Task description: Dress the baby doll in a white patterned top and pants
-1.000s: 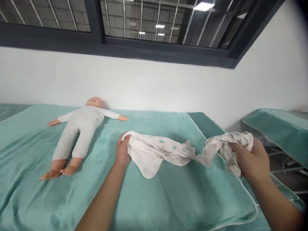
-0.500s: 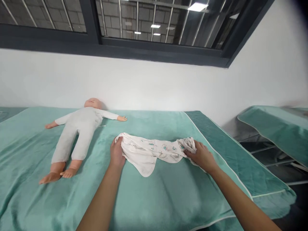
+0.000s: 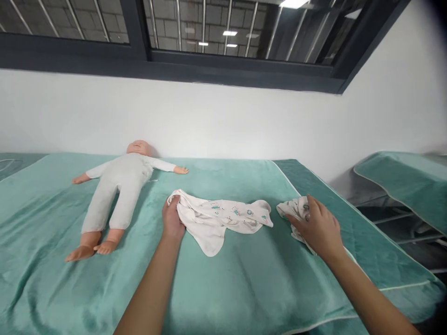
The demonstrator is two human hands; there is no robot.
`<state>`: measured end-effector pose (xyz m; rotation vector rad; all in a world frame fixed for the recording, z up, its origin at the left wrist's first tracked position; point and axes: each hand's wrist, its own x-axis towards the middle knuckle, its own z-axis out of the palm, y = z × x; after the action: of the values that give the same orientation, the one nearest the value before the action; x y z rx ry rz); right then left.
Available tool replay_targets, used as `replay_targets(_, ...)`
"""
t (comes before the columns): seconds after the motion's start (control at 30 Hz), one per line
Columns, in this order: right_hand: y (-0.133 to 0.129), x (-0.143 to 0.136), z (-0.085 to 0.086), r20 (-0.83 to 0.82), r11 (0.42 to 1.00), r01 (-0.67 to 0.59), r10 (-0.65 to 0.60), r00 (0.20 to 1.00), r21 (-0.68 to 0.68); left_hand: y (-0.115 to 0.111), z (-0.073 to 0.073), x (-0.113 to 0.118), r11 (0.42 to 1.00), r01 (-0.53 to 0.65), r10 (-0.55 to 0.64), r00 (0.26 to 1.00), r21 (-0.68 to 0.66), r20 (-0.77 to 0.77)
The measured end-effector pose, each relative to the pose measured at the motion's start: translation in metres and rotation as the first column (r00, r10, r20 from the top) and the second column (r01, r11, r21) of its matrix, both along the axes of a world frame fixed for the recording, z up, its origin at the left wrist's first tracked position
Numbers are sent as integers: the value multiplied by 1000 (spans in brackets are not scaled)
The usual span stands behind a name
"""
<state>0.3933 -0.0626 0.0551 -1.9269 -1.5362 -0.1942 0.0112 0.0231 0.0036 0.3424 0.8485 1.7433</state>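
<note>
Near the middle of the green cover (image 3: pixel 244 279), a white printed cloth (image 3: pixel 223 216) lies stretched out, its left end gripped by my left hand (image 3: pixel 172 217). To the right, my right hand (image 3: pixel 319 225) is closed on a crumpled white printed cloth (image 3: pixel 296 211). A gap of green cover shows between the two cloths. At the left, a doll (image 3: pixel 120 179) in a white body suit lies on its back with arms spread, its head toward the wall and its bare feet toward me.
Behind the bed stands a white wall (image 3: pixel 223 121) with a dark window frame (image 3: pixel 223 72) above. At the right is another green-covered surface (image 3: pixel 405 181) over a metal frame. Darker green bedding (image 3: pixel 342 218) runs along the right side.
My right hand has moved right with the crumpled cloth, which now lies apart from the stretched-out one. My left hand keeps its hold. The view has shifted slightly.
</note>
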Motion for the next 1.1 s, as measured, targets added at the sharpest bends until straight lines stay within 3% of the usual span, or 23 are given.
replay_targets(0.03, 1, -17, 4, -2, 996, -73, 73, 997, 55, -2, 2, 2, 1000, -4, 3, 999, -13, -38)
replay_targets(0.1, 4, -59, 12, -23, 966, -259, 259, 966, 25, -8, 11, 5, 999, 36, -39, 990, -25, -139)
replay_targets(0.17, 8, -107, 19, -38, 925, -379, 378, 925, -14, -18, 29, 8, 987, 157, -156, 944, -20, -291)
replay_targets(0.23, 11, -152, 28, -50, 840, -539, 537, 842, -65, -31, 58, 9, 954, 301, -265, 839, 0, -476)
replay_targets(0.3, 14, -188, 40, -54, 735, -668, 667, 743, -115, -45, 92, 9, 919, 387, -257, 729, 73, -635)
replay_targets(0.43, 19, -221, 70, -98, 766, -637, 630, 770, -86, -66, 153, -1, 884, 455, -191, 568, 112, -800)
replay_targets(0.57, 24, -204, 100, -44, 786, -615, 618, 785, 64, -78, 183, -20, 912, 362, -1, 470, 191, -882)
replay_targets(0.63, 26, -187, 111, -4, 809, -579, 582, 813, 98, -82, 189, -30, 917, 321, 126, 331, 237, -935)
replay_targets(0.7, 26, -167, 119, 19, 843, -519, 522, 853, 138, -85, 192, -38, 924, 277, 232, 135, 262, -963)
replay_targets(0.77, 26, -148, 121, -12, 869, -458, 468, 884, 189, -86, 192, -45, 942, 198, 277, -6, 270, -961)
replay_targets(0.83, 24, -131, 119, -86, 887, -400, 428, 900, 230, -85, 188, -50, 960, 139, 250, -43, 242, -967)
replay_targets(0.93, 14, -110, 113, -167, 910, -335, 380, 910, 245, -83, 177, -57, 970, 143, 209, -61, 198, -976)
replay_targets(1.1, -5, -85, 119, -89, 935, -292, 314, 945, 202, -84, 166, -61, 961, 92, 275, -226, 261, -934)
